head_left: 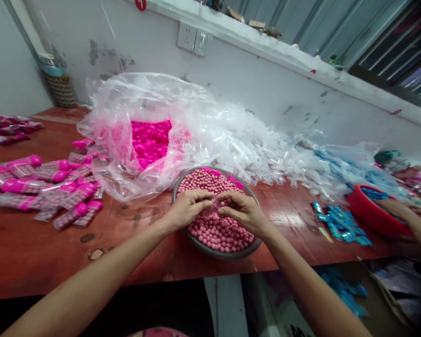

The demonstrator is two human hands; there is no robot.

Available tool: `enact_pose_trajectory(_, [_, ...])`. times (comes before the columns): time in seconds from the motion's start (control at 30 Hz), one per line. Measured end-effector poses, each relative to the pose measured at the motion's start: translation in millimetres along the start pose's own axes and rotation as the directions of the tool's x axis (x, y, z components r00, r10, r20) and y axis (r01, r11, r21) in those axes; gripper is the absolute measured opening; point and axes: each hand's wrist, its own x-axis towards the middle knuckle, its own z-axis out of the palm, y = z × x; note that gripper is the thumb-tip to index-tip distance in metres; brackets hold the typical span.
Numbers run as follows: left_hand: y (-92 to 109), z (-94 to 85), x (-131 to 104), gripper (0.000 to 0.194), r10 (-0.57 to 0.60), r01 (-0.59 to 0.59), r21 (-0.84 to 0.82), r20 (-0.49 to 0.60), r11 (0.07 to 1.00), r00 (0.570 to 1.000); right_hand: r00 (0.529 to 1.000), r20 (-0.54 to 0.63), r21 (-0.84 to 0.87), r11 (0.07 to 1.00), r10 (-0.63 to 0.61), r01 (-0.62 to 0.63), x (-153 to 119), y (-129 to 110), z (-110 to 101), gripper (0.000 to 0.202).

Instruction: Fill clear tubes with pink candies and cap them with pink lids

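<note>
Pink round beads [228, 236] fill a dark bowl [217, 255] at the table's front. Over the beads, my left hand [191, 206] is closed in a pinch, thumb against fingers. My right hand [242, 210] pinches from the other side, its fingertips close to the left ones. Between them is a small see-through plastic container [212, 207], blurred and partly hidden by the fingers. Bright pink caps [235, 181] lie on the beads at the bowl's far rim.
Left lie several bead-filled clear packs [56, 187] with pink tops. Behind the bowl, a plastic bag [115, 164] holds pink pieces [150, 140] beside heaped clear containers [238, 145]. Right, blue packs [342, 224] lie near a red basin [368, 215], with another person's hand [396, 208] over it.
</note>
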Motion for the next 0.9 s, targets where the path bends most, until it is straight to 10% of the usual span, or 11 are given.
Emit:
enact_pose_trajectory(0.33, [-3, -5.9, 3, 0.026, -0.125, 0.106, -0.138, -0.143, 0.985, 0.982, 0.986, -0.046, 0.159, 0.976, 0.158, -0.149, -5, 6, -12, 0.020])
enact_pose_trajectory(0.57, [-3, -6.4, -5, 0.028, -0.329, 0.241, -0.693, 0.006, 0.680, 0.944, 0.989, -0.144, -0.251, 0.968, -0.021, -0.016, -1, -8, -38, 0.022])
enact_pose_trajectory(0.9, [0, -1.5, -14, 0.026, -0.188, 0.129, -0.364, -0.132, 0.922, 0.973, 0.992, -0.038, -0.889, 0.450, 0.122, -0.089, -8, 17, -21, 0.027])
